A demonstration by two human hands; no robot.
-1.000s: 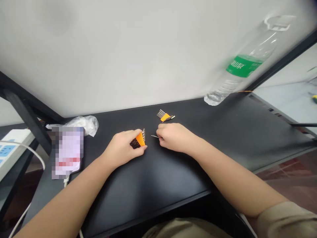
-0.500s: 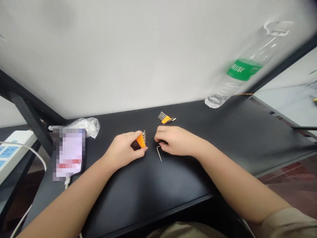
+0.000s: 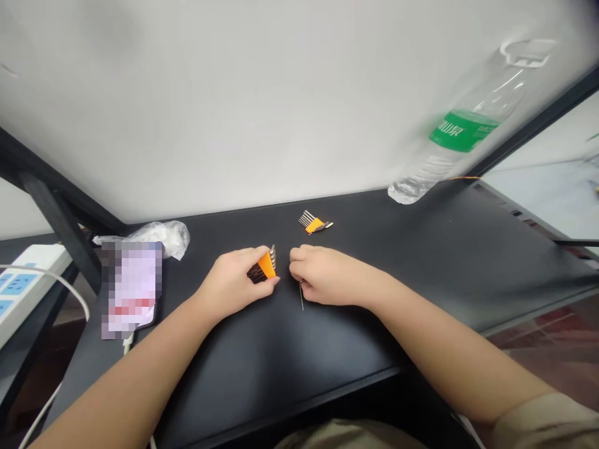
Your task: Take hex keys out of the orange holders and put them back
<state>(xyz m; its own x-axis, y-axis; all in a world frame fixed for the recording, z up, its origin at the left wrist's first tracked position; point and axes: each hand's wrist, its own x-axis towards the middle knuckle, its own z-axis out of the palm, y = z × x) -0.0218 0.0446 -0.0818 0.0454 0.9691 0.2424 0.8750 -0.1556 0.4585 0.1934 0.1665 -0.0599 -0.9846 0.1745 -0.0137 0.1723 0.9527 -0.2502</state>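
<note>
Between the thumb and fingers of my left hand (image 3: pixel 231 277) is an orange hex key holder (image 3: pixel 266 265), with several metal keys through it; their long ends are partly hidden by the hand. My right hand (image 3: pixel 325 274) is closed at the short end of a thin L-shaped hex key (image 3: pixel 302 296), whose long arm points toward me close to the table. Its bent end is mostly covered by the fingertips. Beyond the right hand a second orange hex key holder (image 3: pixel 315 226) lies on the black table with several keys in it.
A pixelated phone (image 3: pixel 133 287) with a white cable lies at the left, beside a crumpled clear plastic bag (image 3: pixel 171 238). A white power strip (image 3: pixel 28 274) is further left. A large plastic bottle with a green label (image 3: pixel 463 131) stands at the back right against the white wall.
My right hand has lowered slightly toward me and its fingers have closed over the bend of the loose hex key, which has turned a little. My left hand has stayed still.
</note>
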